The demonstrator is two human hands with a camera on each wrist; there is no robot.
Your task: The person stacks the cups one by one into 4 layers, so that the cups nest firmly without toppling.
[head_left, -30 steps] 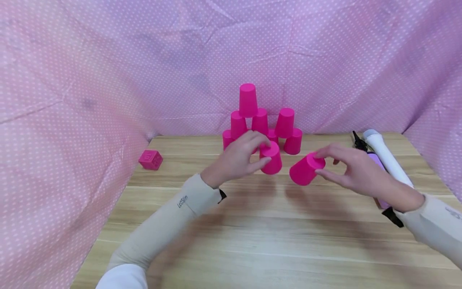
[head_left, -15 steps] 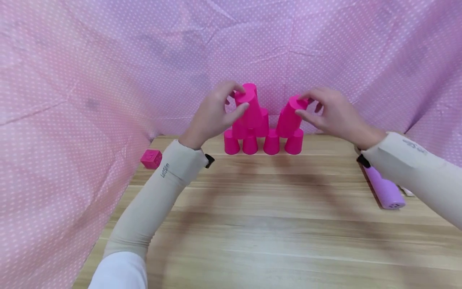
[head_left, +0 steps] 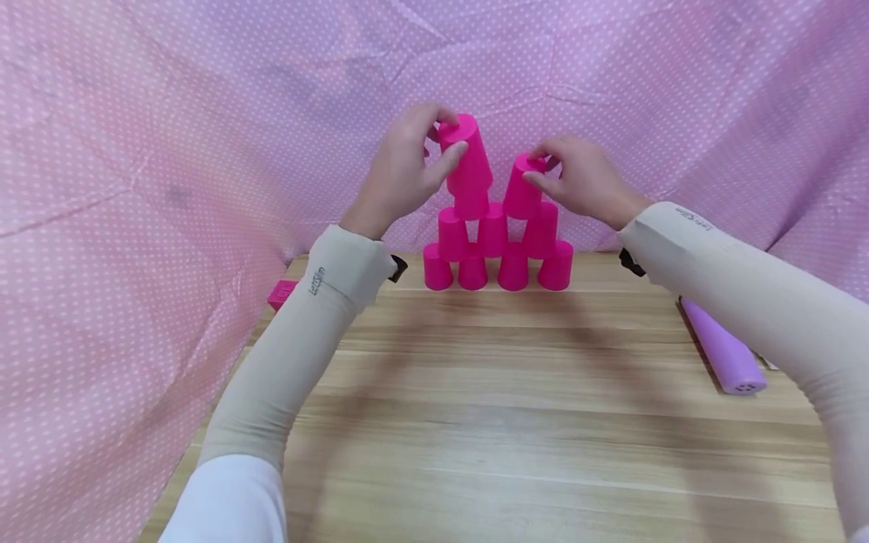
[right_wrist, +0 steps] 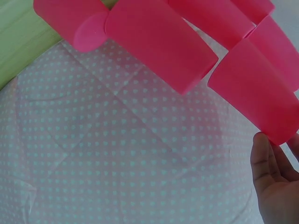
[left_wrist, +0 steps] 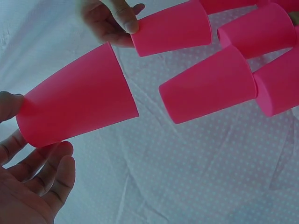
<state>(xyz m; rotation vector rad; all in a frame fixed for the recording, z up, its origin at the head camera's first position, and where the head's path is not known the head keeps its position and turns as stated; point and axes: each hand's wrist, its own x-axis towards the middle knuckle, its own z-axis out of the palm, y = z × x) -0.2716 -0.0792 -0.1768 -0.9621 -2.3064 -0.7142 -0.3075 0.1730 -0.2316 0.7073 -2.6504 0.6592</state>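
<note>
Upside-down pink cups form a pyramid at the table's back, with a bottom row of several and a second row above. On the second row's left side stands a single cup. My left hand pinches another pink cup by its base, raised above that single cup with a gap showing in the left wrist view. To the right, my right hand pinches a cup by its base, its rim right at the tops of the second row's middle and right cups.
A pink block lies at the table's left edge, partly behind my left sleeve. A purple cylinder with holes in its end lies on the right. Pink dotted cloth hangs close behind the pyramid.
Both hands have lifted their cups from low in front of the pyramid. The left cup is now above the top left cup; the right one has moved up and left onto the third level.
</note>
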